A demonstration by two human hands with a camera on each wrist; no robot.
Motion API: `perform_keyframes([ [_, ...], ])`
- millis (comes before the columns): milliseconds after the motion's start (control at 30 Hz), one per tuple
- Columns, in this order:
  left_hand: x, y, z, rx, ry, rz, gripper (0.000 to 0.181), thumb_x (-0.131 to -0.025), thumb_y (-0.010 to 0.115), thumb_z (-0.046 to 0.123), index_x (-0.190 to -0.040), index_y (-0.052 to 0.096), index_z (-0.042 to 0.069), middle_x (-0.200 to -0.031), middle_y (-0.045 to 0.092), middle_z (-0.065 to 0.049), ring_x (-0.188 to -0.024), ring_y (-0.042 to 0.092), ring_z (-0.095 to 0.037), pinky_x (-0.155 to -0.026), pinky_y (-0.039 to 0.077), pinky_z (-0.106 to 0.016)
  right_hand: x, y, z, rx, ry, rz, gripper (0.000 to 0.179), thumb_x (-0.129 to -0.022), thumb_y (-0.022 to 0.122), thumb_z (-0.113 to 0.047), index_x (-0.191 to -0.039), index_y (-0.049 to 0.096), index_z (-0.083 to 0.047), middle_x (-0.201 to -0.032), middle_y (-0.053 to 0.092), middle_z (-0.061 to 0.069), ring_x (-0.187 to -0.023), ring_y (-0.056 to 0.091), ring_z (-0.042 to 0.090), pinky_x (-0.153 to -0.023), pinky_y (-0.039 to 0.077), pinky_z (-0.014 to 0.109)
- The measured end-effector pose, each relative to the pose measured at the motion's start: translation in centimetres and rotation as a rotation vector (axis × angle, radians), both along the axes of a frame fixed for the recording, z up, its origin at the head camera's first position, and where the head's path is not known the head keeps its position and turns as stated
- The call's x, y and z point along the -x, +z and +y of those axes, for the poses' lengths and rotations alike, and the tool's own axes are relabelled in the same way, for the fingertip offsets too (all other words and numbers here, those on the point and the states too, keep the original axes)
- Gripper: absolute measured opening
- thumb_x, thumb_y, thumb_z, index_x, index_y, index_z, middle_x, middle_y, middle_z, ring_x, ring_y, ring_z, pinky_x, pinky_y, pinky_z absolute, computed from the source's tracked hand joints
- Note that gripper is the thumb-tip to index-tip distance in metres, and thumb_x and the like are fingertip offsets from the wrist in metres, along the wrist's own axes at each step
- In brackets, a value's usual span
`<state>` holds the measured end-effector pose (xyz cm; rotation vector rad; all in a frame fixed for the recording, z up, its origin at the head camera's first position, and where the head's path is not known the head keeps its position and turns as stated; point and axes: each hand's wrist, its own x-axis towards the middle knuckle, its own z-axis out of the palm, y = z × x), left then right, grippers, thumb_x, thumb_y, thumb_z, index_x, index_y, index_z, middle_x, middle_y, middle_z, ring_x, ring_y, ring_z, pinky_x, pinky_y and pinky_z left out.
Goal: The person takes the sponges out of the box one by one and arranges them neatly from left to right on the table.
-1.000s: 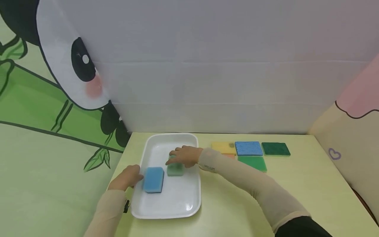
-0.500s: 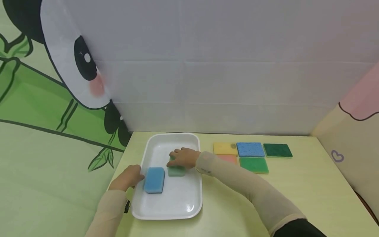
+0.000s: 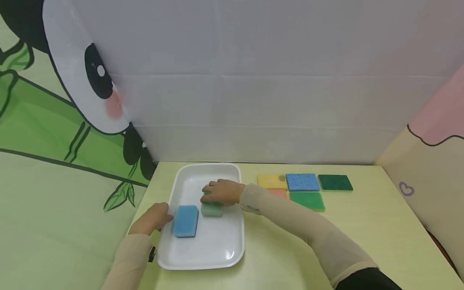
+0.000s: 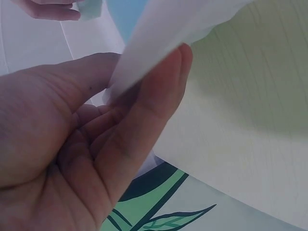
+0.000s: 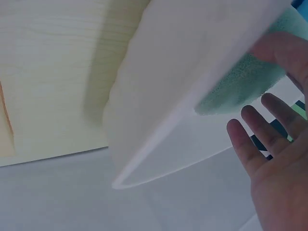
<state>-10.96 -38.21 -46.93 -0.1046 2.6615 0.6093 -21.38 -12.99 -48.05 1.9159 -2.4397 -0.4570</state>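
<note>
My left hand (image 3: 153, 219) grips the left rim of a white tray (image 3: 206, 249); in the left wrist view its thumb lies on one side of the tray wall and its fingers on the other. My right hand (image 3: 222, 192) is over the tray and pinches a pale green sponge (image 3: 212, 210). From the right wrist, the thumb lies against that sponge (image 5: 238, 94), while several fingers spread away from it; the index finger is mostly hidden. A light blue sponge (image 3: 185, 221) lies in the tray, left of and nearer than the green one.
Right of the tray on the table (image 3: 282, 249) lie a yellow sponge (image 3: 272, 181), a blue sponge (image 3: 303, 182), a dark green pad (image 3: 335, 183) and a bright green pad (image 3: 307, 201). A pinkish sponge (image 3: 277, 193) is partly behind the right sleeve. A wall (image 3: 253, 100) closes off the back.
Both hands keep their places, the left at the tray rim and the right on the pale green sponge. The head view shifts slightly; the sponges stay put.
</note>
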Motion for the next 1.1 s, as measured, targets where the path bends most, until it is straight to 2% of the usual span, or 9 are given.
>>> perform_keyframes([
  [167, 0.1, 0.0, 0.1, 0.021, -0.005, 0.004, 0.026, -0.095, 0.06, -0.001, -0.11, 0.053, -0.02, -0.097, 0.064, -0.031, -0.08, 0.069, -0.034, -0.065, 0.059, -0.043, -0.4, 1.1, 0.2, 0.031, 0.019, 0.015, 0.051, -0.096, 0.067, -0.019, -0.144, 0.051, -0.03, -0.149, 0.048, 0.002, -0.131, 0.047, 0.02, -0.096, 0.048, 0.033],
  [333, 0.1, 0.0, 0.3, 0.008, -0.009, 0.002, 0.026, -0.095, 0.059, -0.001, -0.111, 0.052, -0.021, -0.098, 0.064, -0.031, -0.08, 0.069, -0.034, -0.065, 0.06, -0.042, -0.7, 2.3, 0.8, 0.02, 0.006, 0.0, 0.056, -0.093, 0.069, -0.02, -0.145, 0.05, -0.027, -0.151, 0.046, -0.001, -0.132, 0.044, 0.019, -0.097, 0.047, 0.033],
  [633, 0.1, 0.1, 0.1, 0.01, -0.046, 0.021, 0.024, -0.095, 0.058, -0.002, -0.107, 0.053, -0.021, -0.093, 0.064, -0.029, -0.078, 0.068, -0.033, -0.063, 0.059, -0.041, -0.6, 4.2, 2.3, 0.039, -0.015, -0.013, 0.058, -0.086, 0.073, -0.022, -0.14, 0.052, -0.027, -0.139, 0.053, -0.004, -0.123, 0.048, 0.018, -0.096, 0.046, 0.033],
  [900, 0.4, -0.3, -0.1, -0.009, -0.043, 0.017, 0.025, -0.095, 0.057, -0.002, -0.109, 0.052, -0.022, -0.094, 0.064, -0.03, -0.079, 0.069, -0.033, -0.063, 0.059, -0.042, -0.7, 5.6, 4.0, 0.005, -0.078, -0.03, 0.062, -0.081, 0.077, -0.036, -0.137, 0.053, -0.024, -0.122, 0.056, -0.005, -0.109, 0.05, 0.015, -0.09, 0.045, 0.032],
  [1100, 0.5, -0.5, -0.2, 0.001, -0.055, 0.015, 0.024, -0.095, 0.058, 0.0, -0.105, 0.052, -0.021, -0.09, 0.064, -0.027, -0.076, 0.068, -0.031, -0.063, 0.059, -0.041, -0.4, 5.8, 5.8, 0.013, -0.102, -0.013, 0.062, -0.08, 0.072, -0.046, -0.132, 0.054, -0.02, -0.113, 0.055, -0.002, -0.103, 0.05, 0.016, -0.088, 0.045, 0.03],
])
